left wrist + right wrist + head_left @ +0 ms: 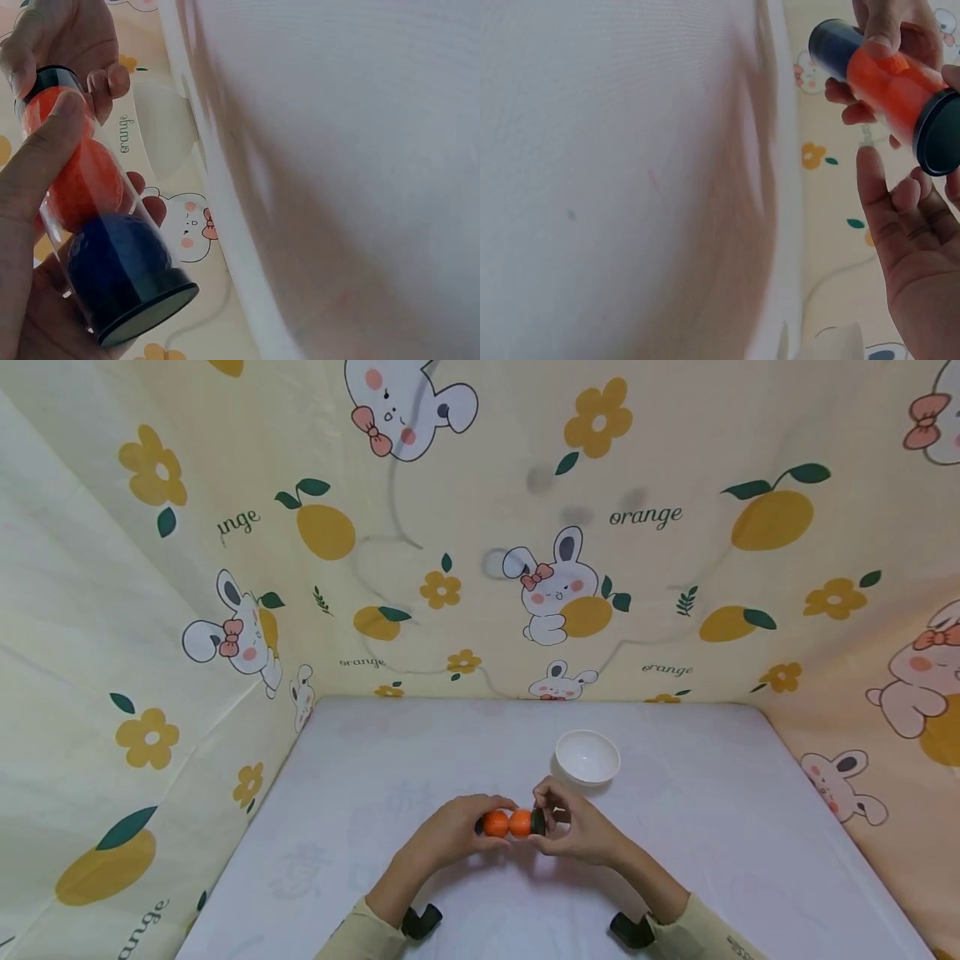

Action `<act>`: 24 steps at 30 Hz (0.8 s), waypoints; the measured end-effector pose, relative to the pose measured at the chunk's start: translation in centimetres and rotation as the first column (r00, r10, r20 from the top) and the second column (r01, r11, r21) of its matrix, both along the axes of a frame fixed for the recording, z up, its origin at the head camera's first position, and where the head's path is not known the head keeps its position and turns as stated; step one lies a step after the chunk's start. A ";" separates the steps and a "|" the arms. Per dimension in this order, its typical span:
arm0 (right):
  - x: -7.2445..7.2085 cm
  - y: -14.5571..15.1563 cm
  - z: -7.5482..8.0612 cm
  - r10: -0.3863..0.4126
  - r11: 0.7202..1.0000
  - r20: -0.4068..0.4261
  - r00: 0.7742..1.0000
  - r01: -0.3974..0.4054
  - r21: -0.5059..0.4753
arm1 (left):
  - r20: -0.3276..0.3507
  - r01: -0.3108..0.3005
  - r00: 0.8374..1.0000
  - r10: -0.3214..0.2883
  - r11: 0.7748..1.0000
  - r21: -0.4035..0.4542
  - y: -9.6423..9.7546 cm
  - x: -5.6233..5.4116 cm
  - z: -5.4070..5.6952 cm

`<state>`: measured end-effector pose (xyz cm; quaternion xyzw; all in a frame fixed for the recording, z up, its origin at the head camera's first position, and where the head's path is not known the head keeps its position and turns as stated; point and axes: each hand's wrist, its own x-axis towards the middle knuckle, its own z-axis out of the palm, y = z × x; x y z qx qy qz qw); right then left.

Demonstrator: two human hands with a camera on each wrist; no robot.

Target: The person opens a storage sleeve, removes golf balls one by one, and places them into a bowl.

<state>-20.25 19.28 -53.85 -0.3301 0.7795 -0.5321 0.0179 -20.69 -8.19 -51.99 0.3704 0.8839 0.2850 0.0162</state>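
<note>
A clear tube (84, 187) with a black cap at each end is held between both hands above the table. Inside it sit two orange balls (520, 823) and a dark blue ball (120, 251). My left hand (457, 831) grips the tube round its side, thumb across the orange part and fingers behind. At the other end my right hand (585, 831) has its thumb and fingertips at the rim of the black cap (939, 133), pinching it. In the right wrist view the right index finger stretches out beside the tube.
A white bowl (587, 758) stands on the white-covered table (360, 760), just beyond the right hand. Printed cloth (480, 527) with rabbits and oranges hangs behind and along both sides. Black devices (632, 931) sit at both wrists by the sleeves.
</note>
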 end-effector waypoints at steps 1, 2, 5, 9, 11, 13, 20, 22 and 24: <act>0.0 0.0 0.0 -0.007 1.000 -0.005 1.000 0.007 -0.002 | 0.002 -0.014 1.000 0.014 1.000 -0.006 0.0 0.0 0.1; 0.0 0.0 0.0 -0.014 1.000 -0.008 1.000 0.014 -0.002 | 0.003 -0.028 1.000 0.028 1.000 -0.012 -0.1 0.1 0.1; 0.2 0.1 0.2 -0.028 1.000 0.001 1.000 0.028 -0.003 | -0.002 -0.058 0.998 0.058 0.998 -0.029 -0.2 0.1 0.2; 0.5 0.1 0.3 -0.031 0.999 0.017 0.999 0.030 0.031 | -0.011 -0.064 0.998 0.063 0.997 -0.034 -0.2 0.1 0.2; 0.6 0.1 0.3 -0.033 0.998 0.010 0.999 0.033 0.048 | -0.010 -0.064 0.998 0.064 0.997 -0.035 -0.2 0.1 0.2; 0.7 0.2 0.3 -0.035 0.998 -0.007 0.999 0.036 0.058 | -0.008 -0.063 0.998 0.063 0.997 -0.034 -0.3 0.1 0.2; 0.8 0.4 0.3 -0.033 0.997 -0.098 0.995 0.039 0.060 | 0.026 -0.054 0.998 0.055 0.998 -0.032 -0.4 0.1 0.2; 0.8 0.5 0.4 -0.033 0.998 -0.099 0.995 0.039 0.059 | 0.043 -0.037 0.998 0.037 0.999 -0.020 -0.4 0.1 0.2; 0.9 0.6 0.6 -0.029 0.998 -0.087 0.996 0.035 0.061 | 0.062 -0.014 0.998 0.014 1.000 -0.003 -0.4 0.0 0.2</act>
